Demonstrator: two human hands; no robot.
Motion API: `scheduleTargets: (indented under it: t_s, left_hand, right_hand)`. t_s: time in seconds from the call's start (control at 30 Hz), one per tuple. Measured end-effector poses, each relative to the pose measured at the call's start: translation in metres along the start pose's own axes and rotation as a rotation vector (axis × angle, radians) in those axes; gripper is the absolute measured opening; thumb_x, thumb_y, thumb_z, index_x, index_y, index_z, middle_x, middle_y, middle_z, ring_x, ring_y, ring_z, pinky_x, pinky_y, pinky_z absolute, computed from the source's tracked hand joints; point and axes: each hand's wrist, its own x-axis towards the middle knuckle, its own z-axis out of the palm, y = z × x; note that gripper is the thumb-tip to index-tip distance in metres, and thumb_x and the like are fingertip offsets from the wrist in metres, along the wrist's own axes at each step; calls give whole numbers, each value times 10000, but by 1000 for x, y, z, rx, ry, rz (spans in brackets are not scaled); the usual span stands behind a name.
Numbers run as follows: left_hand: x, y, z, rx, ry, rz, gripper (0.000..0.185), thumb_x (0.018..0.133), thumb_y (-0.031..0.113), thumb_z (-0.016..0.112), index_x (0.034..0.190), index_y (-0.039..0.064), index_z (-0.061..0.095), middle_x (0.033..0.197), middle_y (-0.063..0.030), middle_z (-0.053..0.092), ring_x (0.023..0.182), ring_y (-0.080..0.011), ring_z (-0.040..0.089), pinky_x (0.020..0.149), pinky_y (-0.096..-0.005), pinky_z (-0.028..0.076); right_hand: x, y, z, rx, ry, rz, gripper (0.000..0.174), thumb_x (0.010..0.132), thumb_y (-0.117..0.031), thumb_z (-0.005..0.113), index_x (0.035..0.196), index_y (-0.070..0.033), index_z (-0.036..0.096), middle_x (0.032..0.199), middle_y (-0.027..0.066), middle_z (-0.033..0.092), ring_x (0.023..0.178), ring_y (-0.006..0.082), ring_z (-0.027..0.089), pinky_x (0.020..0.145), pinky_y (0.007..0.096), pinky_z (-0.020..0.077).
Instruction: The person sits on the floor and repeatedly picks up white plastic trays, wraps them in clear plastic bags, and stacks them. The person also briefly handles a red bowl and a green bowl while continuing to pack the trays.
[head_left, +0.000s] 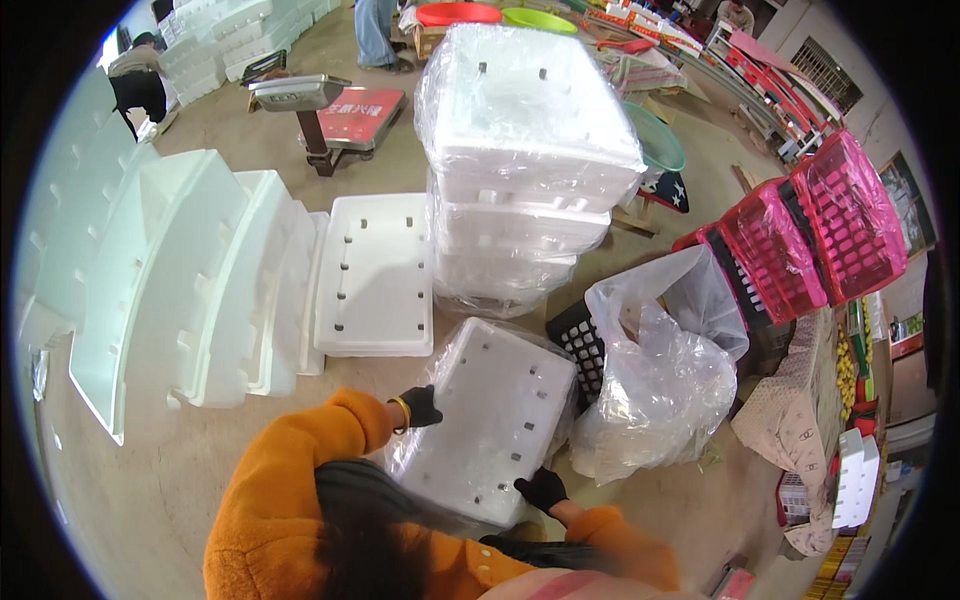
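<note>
A white foam box (487, 420) with clear plastic film around it lies in front of me, tilted on the floor. My left hand (420, 406), in a black glove with a gold bangle at the wrist, is at its left edge. At the lower right edge is my right hand (543, 490), also black-gloved, its fingers on the box rim. Just beyond stands a stack of film-wrapped white foam boxes (525, 172). A flat white foam lid or box (379, 277) lies left of that stack. To the right, a clear plastic bag (652, 382) hangs over a black crate (581, 341).
Nested foam boxes (225, 300) line the left side. Farther back are a platform scale (360, 116), a red basin (457, 13) and a green basin (540, 20). Pink-wrapped crates (847, 217) stand right. A person (139, 75) bends at the far left; another person's legs (373, 34) show at the back.
</note>
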Motion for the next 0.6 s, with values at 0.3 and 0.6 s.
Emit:
scheduleTargets:
  t_s: [0.3,0.6]
  left_hand:
    - [-141,72,-194,-549,-555,-64,467,885,295,721,1172,-53,600,1123,-150,660,986,-223,673,783,-341,601]
    - [-218,160,-293,-554,-519,900,581,1011,121,504,1525,35,247,1398,-157,524,1096,-261,641,967,-359,520]
  right_hand:
    - [-52,-87,-206,-284,251,-268,468,787,-440,641,867,21,618,637,194,639,586,381,639,570,494,510]
    - [-169,-96,-409,-222,618,-157,412,774,-203,720,1113,14,632,882,216,661,776,385,600,728,479,470]
